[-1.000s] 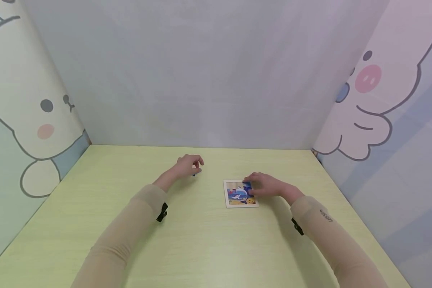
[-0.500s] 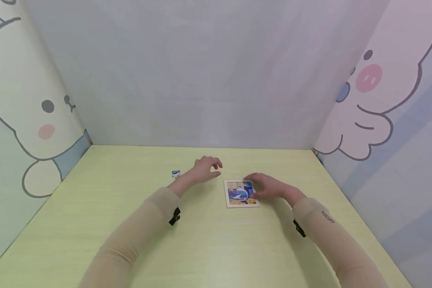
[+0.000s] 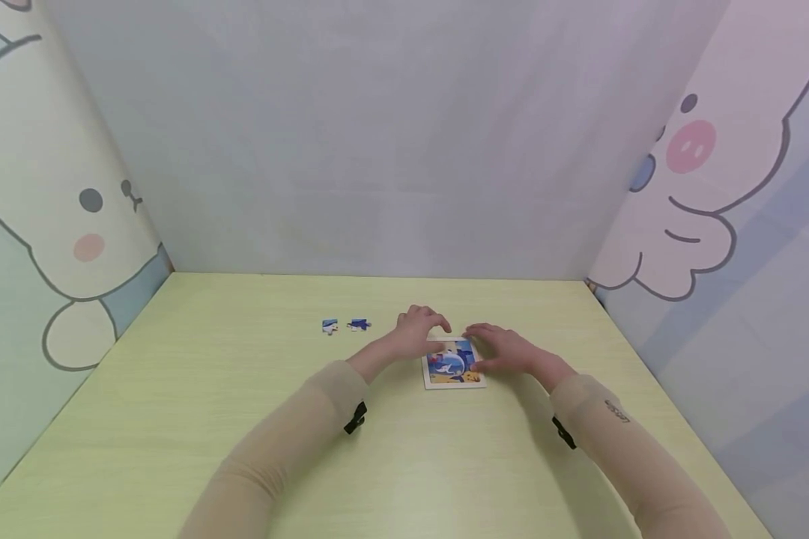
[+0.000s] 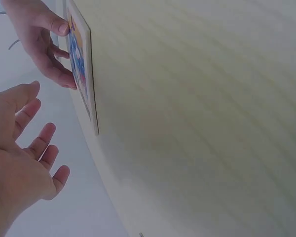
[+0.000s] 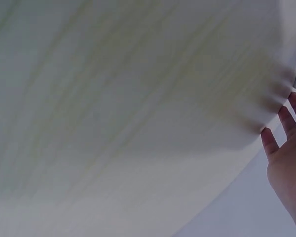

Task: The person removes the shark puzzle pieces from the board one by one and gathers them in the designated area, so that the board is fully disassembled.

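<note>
A jigsaw puzzle (image 3: 450,366) with a white frame and a sea picture of a dolphin lies flat on the table, right of centre. My right hand (image 3: 507,350) rests at its right side, thumb on the picture's right part and fingers at the far right corner. In the right wrist view its fingertips (image 5: 282,109) reach down to the table, the fingers fairly straight. Over the puzzle's far left corner hovers my left hand (image 3: 414,333). The left wrist view shows its fingers (image 4: 42,143) loosely spread and holding nothing.
Two loose puzzle pieces, a blue-and-white one (image 3: 329,326) and a dark blue one (image 3: 359,325), lie to the left of the puzzle. The pale yellow table (image 3: 195,359) ends at a grey back curtain (image 3: 377,150). Cartoon-printed walls (image 3: 688,202) stand at both sides.
My left hand has moved right, from over the loose pieces to the puzzle's far left corner, uncovering both pieces. My right hand has stayed at the puzzle with barely any movement.
</note>
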